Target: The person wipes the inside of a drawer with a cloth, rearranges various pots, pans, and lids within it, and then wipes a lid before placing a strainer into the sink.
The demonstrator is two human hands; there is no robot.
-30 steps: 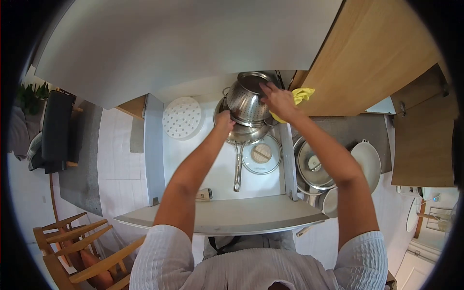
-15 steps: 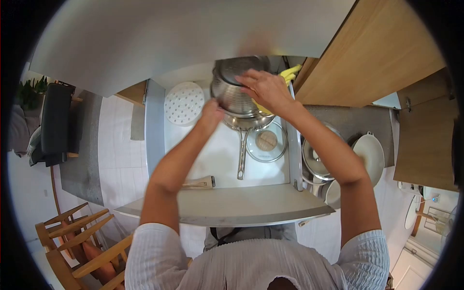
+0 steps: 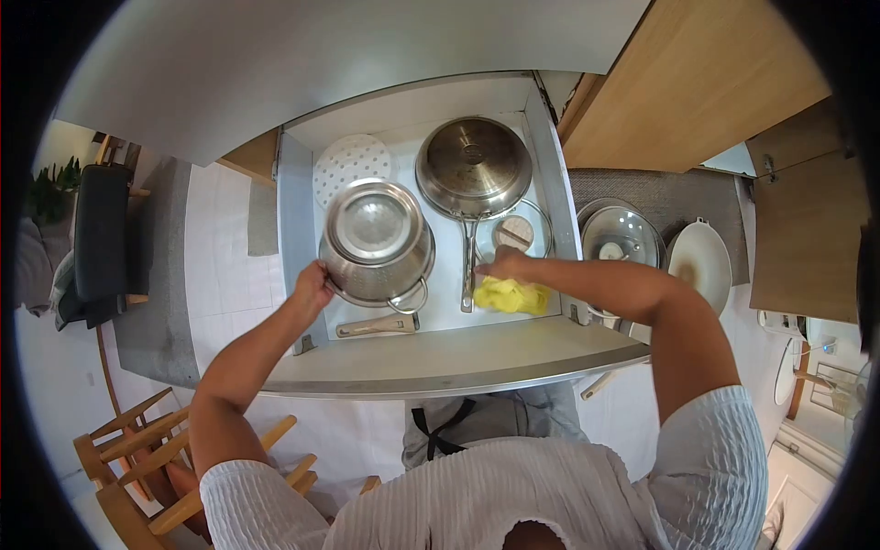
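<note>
My left hand [image 3: 313, 280] grips the rim of a steel colander [image 3: 378, 242] turned bottom-up, held over the left half of an open white drawer [image 3: 295, 192]. A yellow cloth [image 3: 511, 295] is in my right hand [image 3: 503, 267], pressed on the drawer floor near the front right. Behind it a steel frying pan [image 3: 473, 168] lies upside down, its long handle [image 3: 468, 266] pointing toward me.
A white perforated disc [image 3: 351, 160] lies at the drawer's back left and a glass lid [image 3: 516, 233] beside the pan handle. A wood-handled utensil [image 3: 376, 325] lies at the drawer front. Lids and a white pan [image 3: 699, 262] sit on the floor at right. A wooden chair [image 3: 137, 458] stands at lower left.
The colander came off the frying pan and moved left and toward me in my left hand. My right hand dropped with the yellow cloth to the drawer floor.
</note>
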